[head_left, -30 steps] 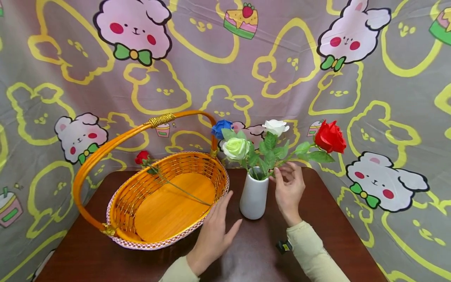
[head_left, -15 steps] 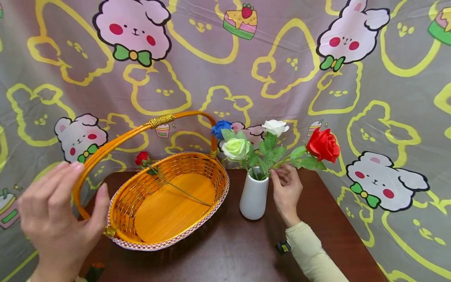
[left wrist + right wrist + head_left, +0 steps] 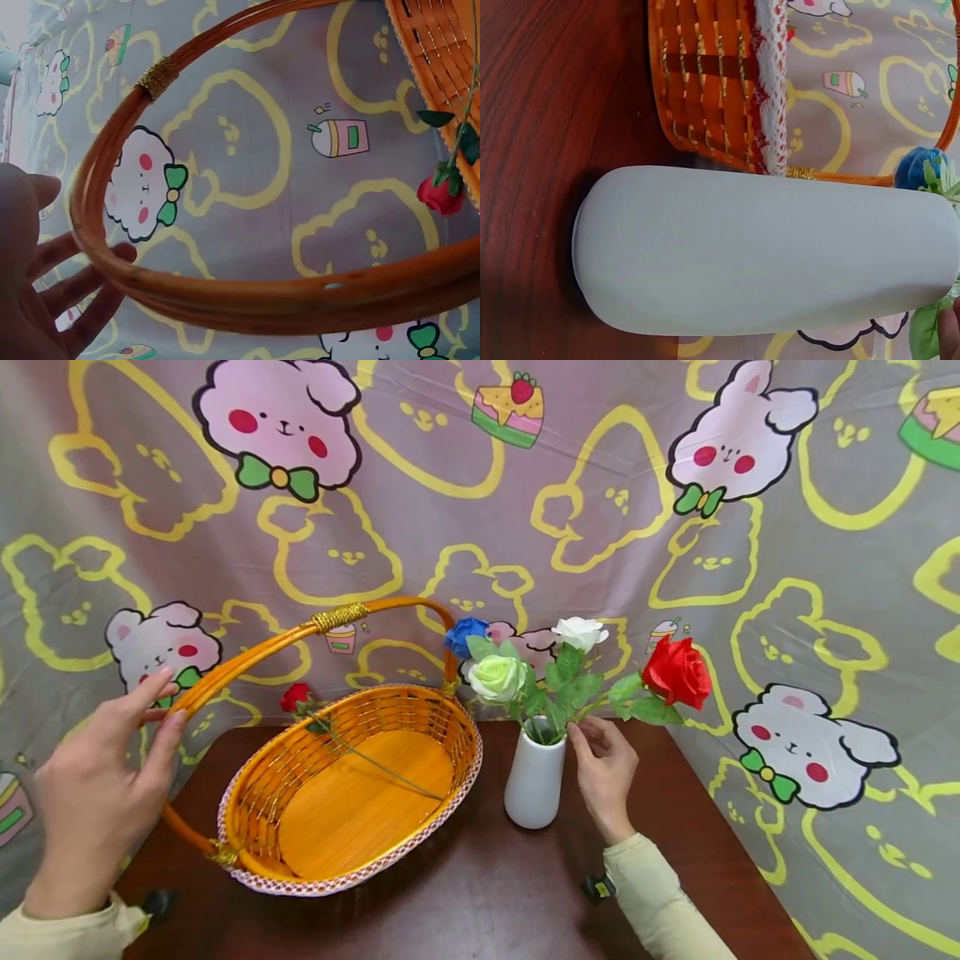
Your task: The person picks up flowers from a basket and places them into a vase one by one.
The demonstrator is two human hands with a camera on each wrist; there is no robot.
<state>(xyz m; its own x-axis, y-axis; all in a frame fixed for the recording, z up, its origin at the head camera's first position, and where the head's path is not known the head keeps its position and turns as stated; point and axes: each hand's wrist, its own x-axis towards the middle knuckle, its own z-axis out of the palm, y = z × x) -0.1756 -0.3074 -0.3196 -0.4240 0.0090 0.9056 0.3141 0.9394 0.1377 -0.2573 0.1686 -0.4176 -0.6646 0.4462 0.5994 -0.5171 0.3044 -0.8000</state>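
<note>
My left hand is at the left side of the basket's arched handle, thumb and fingers spread apart. In the left wrist view its fingers pass behind the handle, while the thumb stands off it. My right hand is at the right of the white vase, thumb and forefinger pinching the stem of the red rose right at the vase's mouth. That rose leans out to the right. A blue rose, a pale green rose and a white rose also stand in the vase.
The woven orange basket stands left of the vase on the dark wooden table. A smaller red rose lies across the basket's back rim, its stem inside. A patterned cloth hangs close behind the table.
My left hand has left the space between basket and vase and moved left to the basket's handle. The red rose by my right hand has sunk slightly leftward; that hand stays at the vase's mouth.
</note>
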